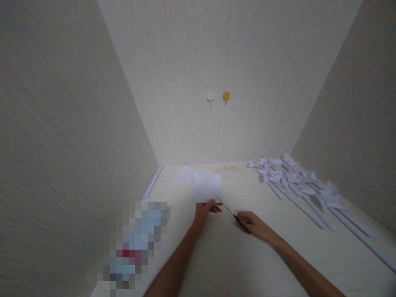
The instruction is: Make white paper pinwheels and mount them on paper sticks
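My left hand [204,211] pinches the lower edge of a white square of paper [206,186] and holds it up over the table. In my right hand [251,225] is a pair of scissors [232,213] with dark handles. Its thin blades point up and left, and their tip touches the paper's lower right corner. Behind the held sheet, another white paper piece [185,174] lies flat on the table.
Several white paper pinwheels on long paper sticks [297,185] lie at the right of the pale table [278,255]. Two round hooks, one white [210,97] and one yellow [226,96], hang on the back wall. A blurred-out object [136,243] sits at the left.
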### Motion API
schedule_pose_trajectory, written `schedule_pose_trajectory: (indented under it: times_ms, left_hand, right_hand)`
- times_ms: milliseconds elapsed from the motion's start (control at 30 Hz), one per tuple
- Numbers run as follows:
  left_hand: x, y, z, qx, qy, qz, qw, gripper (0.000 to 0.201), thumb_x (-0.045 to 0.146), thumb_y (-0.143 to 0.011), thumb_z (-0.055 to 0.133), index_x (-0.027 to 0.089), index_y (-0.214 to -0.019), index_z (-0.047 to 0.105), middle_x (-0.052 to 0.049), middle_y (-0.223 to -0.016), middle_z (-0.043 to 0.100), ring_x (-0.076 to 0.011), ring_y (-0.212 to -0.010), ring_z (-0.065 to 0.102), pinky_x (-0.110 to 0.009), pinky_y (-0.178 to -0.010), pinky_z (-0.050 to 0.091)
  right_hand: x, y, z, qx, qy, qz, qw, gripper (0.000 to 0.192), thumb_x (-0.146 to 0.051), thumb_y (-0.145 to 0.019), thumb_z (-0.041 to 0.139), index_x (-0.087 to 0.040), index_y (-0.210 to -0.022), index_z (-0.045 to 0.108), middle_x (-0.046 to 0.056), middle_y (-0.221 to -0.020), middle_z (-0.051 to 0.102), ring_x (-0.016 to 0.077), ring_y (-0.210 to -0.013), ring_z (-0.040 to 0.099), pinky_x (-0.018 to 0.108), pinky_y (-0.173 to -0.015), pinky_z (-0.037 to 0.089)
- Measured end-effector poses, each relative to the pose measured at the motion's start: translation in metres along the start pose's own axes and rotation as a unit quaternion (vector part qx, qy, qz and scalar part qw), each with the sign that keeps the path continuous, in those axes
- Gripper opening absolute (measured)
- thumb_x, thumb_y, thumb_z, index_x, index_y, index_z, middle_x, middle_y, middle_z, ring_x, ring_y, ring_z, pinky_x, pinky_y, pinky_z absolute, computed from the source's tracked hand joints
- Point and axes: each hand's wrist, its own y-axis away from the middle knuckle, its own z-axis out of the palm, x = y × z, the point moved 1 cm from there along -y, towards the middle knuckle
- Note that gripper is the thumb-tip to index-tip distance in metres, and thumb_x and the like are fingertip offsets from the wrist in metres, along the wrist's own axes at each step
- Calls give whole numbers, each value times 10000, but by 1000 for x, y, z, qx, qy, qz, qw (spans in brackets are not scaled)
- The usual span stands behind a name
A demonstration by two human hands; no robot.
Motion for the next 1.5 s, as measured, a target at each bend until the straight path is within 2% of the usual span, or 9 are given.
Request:
schedule_pose_trajectory:
  times_ms: [300,500,700,867,1000,1233,1500]
  left_hand:
    - [2,2,1,3,6,6,1000,207,279,-640,524,87,-616,595,-78,-619,654,-125,-449,567,-227,-462,422]
    - [0,0,-1,59,16,6,998,227,317,-632,552,99,-567,572,-28,-440,591,-132,-411,554,-229,-443,417]
    - [-3,-2,-5,101,38,1,994,247,323,-618,572,97,-519,576,-31,-412,581,-129,-398,540,-229,-435,409]
    - [-2,-1,-3,94,33,-17,995,287,322,-624,563,103,-437,557,-41,-406,581,-117,-399,532,-221,-456,410]
    - [-3,-1,-2,72,29,-14,997,272,328,-629,553,111,-467,571,-28,-402,577,-121,-396,530,-224,-449,406]
    - [-6,-1,-4,40,-12,-17,999,350,366,-671,505,103,-459,597,-63,-446,605,-128,-434,536,-235,-495,423]
    - [-1,2,0,37,-12,-21,999,348,383,-663,506,88,-512,613,-96,-537,641,-137,-448,552,-249,-495,424]
  right_hand:
    - [-2,1,0,7,16,-3,1000,367,-462,-680,476,-183,-513,306,-73,-470,269,57,-433,250,197,-401,181]
    - [-2,1,0,6,20,-6,1000,371,-466,-692,462,-186,-517,295,-72,-478,258,58,-435,249,196,-401,185]
    - [4,-1,-1,10,38,-12,999,369,-452,-685,475,-189,-512,281,-71,-483,246,63,-446,250,197,-405,188]
    - [3,-1,-1,8,44,0,999,369,-446,-676,491,-189,-512,283,-72,-485,246,61,-442,247,193,-400,186]
    - [1,0,-1,8,43,3,999,369,-446,-676,494,-187,-512,288,-76,-479,243,57,-434,242,191,-395,181]
    - [2,1,-1,4,39,12,999,361,-441,-668,506,-186,-510,305,-81,-454,267,50,-405,251,188,-379,184]
    - [3,1,-1,10,39,11,999,363,-430,-656,529,-186,-510,304,-82,-450,267,49,-402,272,179,-370,201]
